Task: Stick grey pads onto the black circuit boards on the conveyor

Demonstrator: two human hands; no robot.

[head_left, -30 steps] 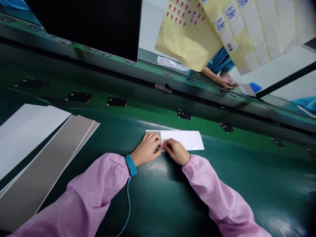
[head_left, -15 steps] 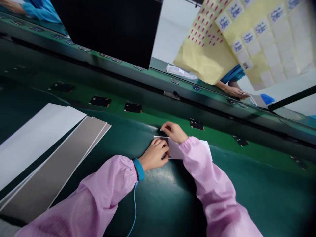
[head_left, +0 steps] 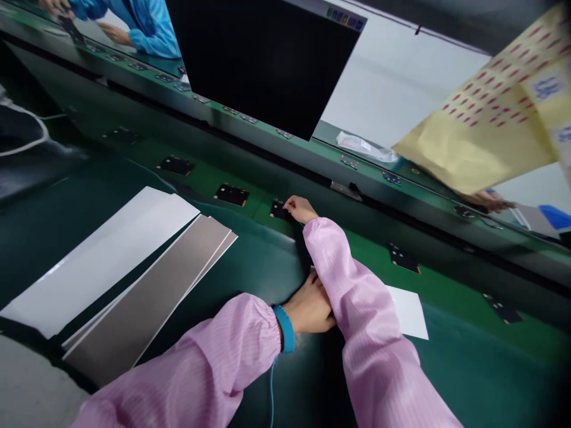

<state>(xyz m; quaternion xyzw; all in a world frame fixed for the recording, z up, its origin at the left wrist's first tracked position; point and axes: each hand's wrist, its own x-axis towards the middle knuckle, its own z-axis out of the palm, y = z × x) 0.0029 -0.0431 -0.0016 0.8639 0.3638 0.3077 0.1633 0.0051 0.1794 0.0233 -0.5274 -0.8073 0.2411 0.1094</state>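
My right hand (head_left: pixel 301 209) reaches over a black circuit board (head_left: pixel 278 208) on the green strip, its thumb and forefinger pinched together at the board's right part. Whatever sits between the fingertips is too small to make out. Nearer to me, my left hand (head_left: pixel 310 306) rests palm down on a white-edged sheet, fingers apart; my right sleeve covers some of the fingertips and most of that sheet. One white end of a sheet (head_left: pixel 408 312) sticks out to the right of the sleeve. A blue wrist strap (head_left: pixel 284 329) with a thin cord circles my left wrist.
Grey strips (head_left: pixel 156 297) and white sheets (head_left: pixel 111 249) lie on the left. More black boards (head_left: pixel 231 194) line the green strip. A dark monitor (head_left: pixel 267 59) and yellow label sheets (head_left: pixel 491 142) hang above. A co-worker's blue sleeve (head_left: pixel 154 32) shows across the line.
My right hand has moved away from beside my left hand, forward to a black board. The left hand stays down on the sheet. The view has swung left.
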